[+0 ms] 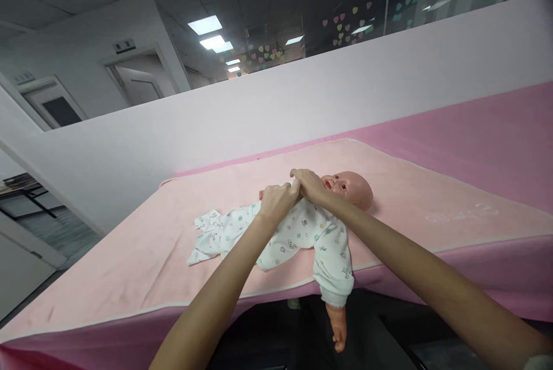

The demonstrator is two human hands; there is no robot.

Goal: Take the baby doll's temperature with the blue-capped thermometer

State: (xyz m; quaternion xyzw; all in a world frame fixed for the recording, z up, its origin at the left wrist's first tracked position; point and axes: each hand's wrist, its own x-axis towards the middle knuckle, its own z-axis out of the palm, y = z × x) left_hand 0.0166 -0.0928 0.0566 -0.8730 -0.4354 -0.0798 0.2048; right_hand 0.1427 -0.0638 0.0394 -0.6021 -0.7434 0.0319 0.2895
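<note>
A baby doll lies on its back, its head to the right and its legs to the left. It wears a white printed one-piece outfit. My left hand is closed over the doll's upper chest, pinching the white cloth there. Touching it is my right hand, bent at the wrist near the doll's chin, its fingers curled down on the same part of the outfit. The fingertips are partly hidden. Over the near edge hangs the doll's near arm, its bare hand below the cuff.
Under the doll spreads a peach blanket with a pale border, over a pink cover. A white low wall with glass above stands behind. Something black is below the near edge.
</note>
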